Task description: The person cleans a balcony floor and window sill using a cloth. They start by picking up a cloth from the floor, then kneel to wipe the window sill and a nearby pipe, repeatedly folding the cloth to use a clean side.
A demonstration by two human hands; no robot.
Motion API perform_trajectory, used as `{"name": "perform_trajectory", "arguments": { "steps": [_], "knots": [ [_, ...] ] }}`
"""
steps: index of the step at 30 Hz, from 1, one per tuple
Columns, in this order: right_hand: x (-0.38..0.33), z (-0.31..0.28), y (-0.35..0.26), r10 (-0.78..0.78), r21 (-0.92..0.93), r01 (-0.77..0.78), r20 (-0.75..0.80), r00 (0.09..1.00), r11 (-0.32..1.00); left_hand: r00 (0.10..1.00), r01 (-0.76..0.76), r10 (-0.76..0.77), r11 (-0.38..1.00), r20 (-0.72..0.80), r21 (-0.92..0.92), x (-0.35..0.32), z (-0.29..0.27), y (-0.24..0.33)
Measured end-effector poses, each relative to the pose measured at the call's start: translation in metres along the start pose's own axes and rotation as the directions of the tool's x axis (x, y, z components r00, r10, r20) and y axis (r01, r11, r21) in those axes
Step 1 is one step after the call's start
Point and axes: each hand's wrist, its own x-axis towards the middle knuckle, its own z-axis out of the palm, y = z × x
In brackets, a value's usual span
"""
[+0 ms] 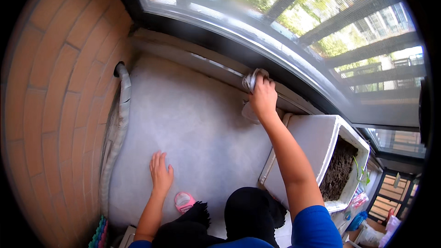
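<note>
Along the low ledge [188,56] beneath the window [294,23], the right hand [263,98] is gripping a crumpled grey-white cloth [249,81], its fingers bending over the top. The left hand [161,172] is spreading its thumb away from its fingers above the pale floor [206,124]; whether it is touching the floor, I cannot tell.

Room for moving is stretching over the floor between the two hands. A brick wall [57,78] with a wrapped pipe [124,105] is bounding it on the left, the ledge is closing the far edge, and a white foam box [308,131] is limiting the right, just beside the right forearm.

Counting up: one cloth, one pipe and one pink slipper [183,200] are showing, while one soil-filled box is bearing a thin green plant [362,174] at its right rim.

Black trousers [245,209] are hiding part of the slipper. The cloth is covering some right fingertips, and a pale rounded shape [248,112] beneath it is staying hard to make out. Coloured things [98,235] at the lower left are being cut off, and small items, including something blue [357,221], are blurring together at the lower right.
</note>
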Motion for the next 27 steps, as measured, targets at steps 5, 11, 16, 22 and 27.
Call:
{"name": "perform_trajectory", "arguments": {
  "steps": [5, 11, 16, 22, 27],
  "knots": [
    [0.026, 0.015, -0.050, -0.141, 0.085, 0.140, 0.000, 0.990, 0.986, 0.950, 0.222, -0.252, 0.960, 0.185, 0.169, 0.009, 0.009, -0.014],
    [0.079, 0.029, -0.145, -0.233, 0.041, 0.236, -0.069, 0.970, 0.971, 0.954, 0.180, -0.226, 0.958, 0.198, 0.224, 0.006, 0.022, -0.021],
    [0.101, 0.034, -0.192, -0.328, 0.015, 0.329, -0.046, 0.944, 0.944, 0.951, 0.150, -0.210, 0.955, 0.229, 0.255, 0.007, 0.028, -0.032],
    [0.133, 0.046, -0.258, -0.428, 0.197, 0.439, -0.098, 0.898, 0.876, 0.941, 0.143, -0.221, 0.946, 0.255, 0.291, 0.010, 0.031, -0.031],
    [0.159, 0.064, -0.313, -0.495, 0.231, 0.527, -0.185, 0.849, 0.818, 0.968, 0.094, -0.144, 0.968, 0.207, 0.231, 0.005, 0.034, -0.036]
  ]
}}
